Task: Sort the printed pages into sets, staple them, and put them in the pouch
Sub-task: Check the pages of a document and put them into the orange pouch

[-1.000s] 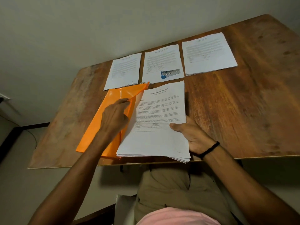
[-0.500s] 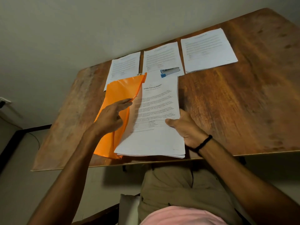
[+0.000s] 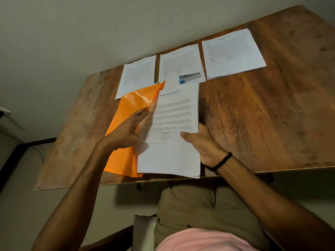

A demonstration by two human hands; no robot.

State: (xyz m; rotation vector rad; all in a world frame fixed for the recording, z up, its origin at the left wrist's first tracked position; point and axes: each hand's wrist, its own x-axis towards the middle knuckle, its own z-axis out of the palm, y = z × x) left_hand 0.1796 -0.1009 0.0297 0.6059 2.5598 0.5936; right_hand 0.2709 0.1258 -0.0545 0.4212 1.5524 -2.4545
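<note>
While the thick set of pages (image 3: 172, 131) lies at the near table (image 3: 262, 124) edge, half inside the orange pouch (image 3: 126, 113), my right hand (image 3: 203, 144) pinches its right edge and my left hand (image 3: 126, 131) lifts the pouch's flap. Farther off lie three paper sets, the middle one (image 3: 181, 58) bearing a stapler (image 3: 189, 78).

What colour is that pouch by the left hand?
Bright orange, glossy plastic pouch; seen in the head view.
</note>
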